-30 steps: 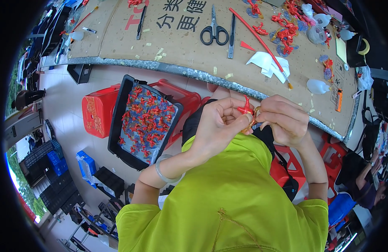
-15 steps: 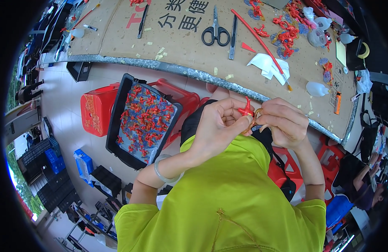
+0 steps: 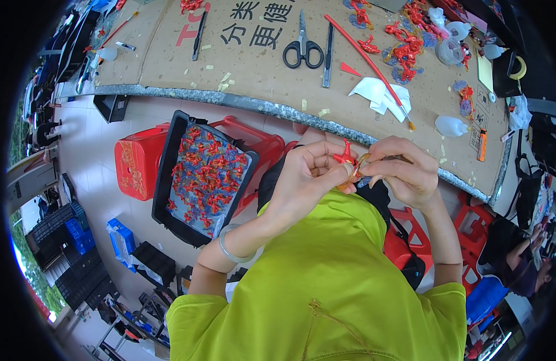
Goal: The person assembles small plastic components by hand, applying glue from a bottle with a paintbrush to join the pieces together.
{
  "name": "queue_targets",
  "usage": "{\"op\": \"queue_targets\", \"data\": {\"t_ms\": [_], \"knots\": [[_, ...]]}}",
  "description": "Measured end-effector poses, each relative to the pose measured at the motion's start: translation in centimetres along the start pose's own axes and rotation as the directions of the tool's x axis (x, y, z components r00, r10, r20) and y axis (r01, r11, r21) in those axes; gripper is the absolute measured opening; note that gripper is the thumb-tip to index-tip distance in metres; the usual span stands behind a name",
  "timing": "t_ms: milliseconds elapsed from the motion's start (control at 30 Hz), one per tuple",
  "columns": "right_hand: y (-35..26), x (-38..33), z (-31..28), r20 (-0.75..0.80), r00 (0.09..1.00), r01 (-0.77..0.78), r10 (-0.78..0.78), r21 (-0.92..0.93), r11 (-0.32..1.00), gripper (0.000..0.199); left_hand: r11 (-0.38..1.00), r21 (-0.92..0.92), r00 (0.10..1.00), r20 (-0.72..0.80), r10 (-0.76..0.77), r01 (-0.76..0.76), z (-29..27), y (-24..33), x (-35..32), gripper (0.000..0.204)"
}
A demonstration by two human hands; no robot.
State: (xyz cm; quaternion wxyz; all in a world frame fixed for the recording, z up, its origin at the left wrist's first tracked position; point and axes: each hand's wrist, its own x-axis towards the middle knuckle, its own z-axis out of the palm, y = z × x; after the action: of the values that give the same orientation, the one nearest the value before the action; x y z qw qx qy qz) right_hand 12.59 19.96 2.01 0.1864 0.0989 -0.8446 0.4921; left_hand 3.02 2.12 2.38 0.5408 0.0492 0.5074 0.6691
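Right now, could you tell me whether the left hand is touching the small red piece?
Touching: the head view shows the left hand pinching the small red piece at its fingertips, no gap visible.

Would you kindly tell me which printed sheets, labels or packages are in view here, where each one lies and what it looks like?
Cardboard sheet: covers the workbench top, brown, with large dark and red printed characters.
Printed panel: right end of the cardboard, small dark handling symbols.
Yellow note: far right on the bench, small pale rectangle.
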Motion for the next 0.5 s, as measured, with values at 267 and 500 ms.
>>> {"op": "queue_targets", "data": {"t_ms": [267, 500], "knots": [[0.8, 0.0, 0.1, -0.001, 0.994, -0.110, 0.112, 0.169, 0.979, 0.022, 0.997, -0.073, 1.000, -0.003, -0.012, 0.012, -0.5, -0.2, 0.4, 0.032], [1.4, -0.6, 0.6, -0.016, 0.956, -0.262, 0.294, 0.414, 0.872, 0.021, 0.968, 0.145, 0.973, 0.136, 0.185, -0.204, -2.0, 0.1, 0.9, 0.031]]}}
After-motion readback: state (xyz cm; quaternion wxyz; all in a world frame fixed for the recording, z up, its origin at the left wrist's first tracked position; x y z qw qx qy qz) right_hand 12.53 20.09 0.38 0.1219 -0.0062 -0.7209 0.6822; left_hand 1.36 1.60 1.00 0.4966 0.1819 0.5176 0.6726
